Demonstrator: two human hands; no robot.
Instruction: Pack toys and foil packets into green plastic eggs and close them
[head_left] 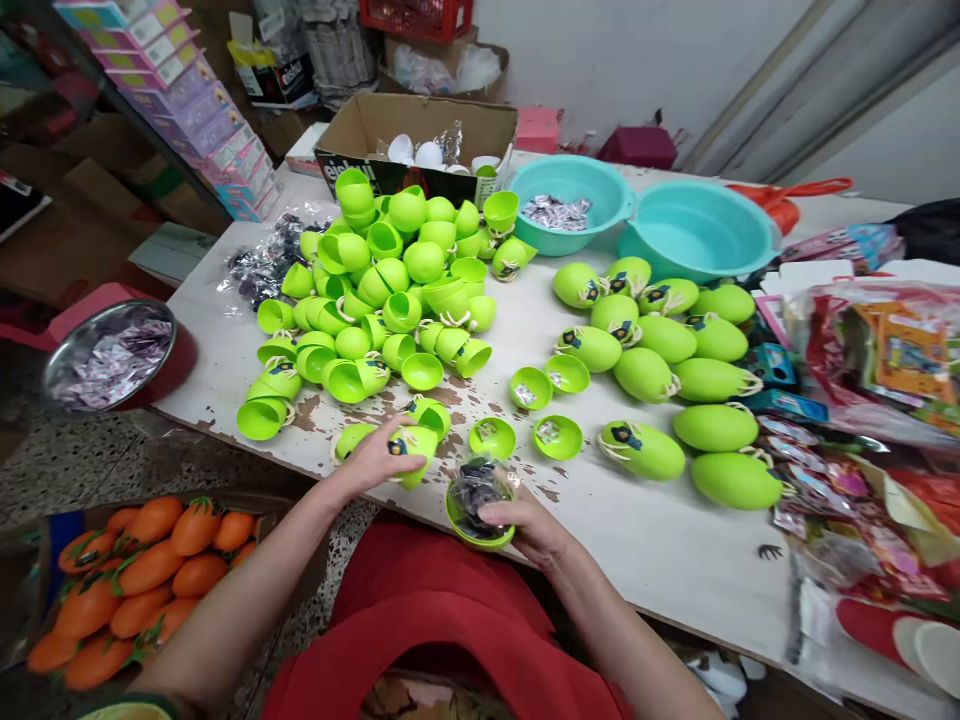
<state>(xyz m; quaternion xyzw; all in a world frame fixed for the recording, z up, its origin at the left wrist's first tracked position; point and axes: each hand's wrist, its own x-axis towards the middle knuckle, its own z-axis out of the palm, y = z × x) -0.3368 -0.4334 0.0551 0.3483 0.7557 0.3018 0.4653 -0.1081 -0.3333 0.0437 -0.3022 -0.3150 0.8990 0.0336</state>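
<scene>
My left hand (380,458) grips a green plastic shell half (415,446) that carries a dark printed patch, near the table's front edge. In my right hand (531,522) is a green bowl-shaped shell half (480,538), and a dark item in clear plastic wrap (478,490) sits in it under my thumb. Just beyond the hands, several open shell halves lie on the table, among them one (557,437) with a small packet inside. To their left rises a big heap of green shell halves (390,285). Closed green egg-like shells (643,450) with cord loops lie in rows at right.
Two turquoise basins (701,232) and a cardboard box (420,188) stand at the back. A metal bowl of small packets (112,360) is at the left edge, near wrapped dark items (262,265). Orange tomato-like shells (150,580) fill a box below. Bagged goods (885,350) crowd the right.
</scene>
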